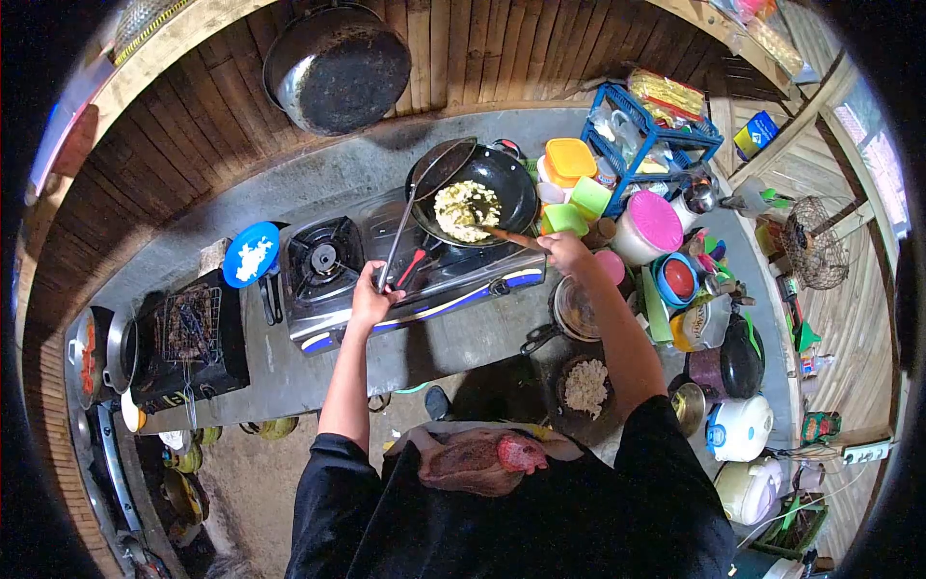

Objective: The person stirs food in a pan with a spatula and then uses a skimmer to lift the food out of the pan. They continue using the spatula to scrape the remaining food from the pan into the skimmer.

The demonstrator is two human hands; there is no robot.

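A black wok (518, 198) stands on the right burner of a two-burner gas stove (371, 289), with pale yellow, crumbly food (453, 207) in it. My left hand (372, 297) is closed round the long handle of a skimmer (444, 166), whose round mesh head is over the wok's left rim. In my right hand (567, 253) is a wooden spatula (511, 236), its tip down in the food. A small red-headed utensil (413, 265) lies on the stove beside my left hand.
Left of the stove are a blue plate of white food (253, 255) and a black grill box (217, 338). Colourful containers (648, 227) and a blue rack (627, 188) crowd the right side. A large pan (352, 82) hangs on the wall. White rice cookers (741, 427) stand lower right.
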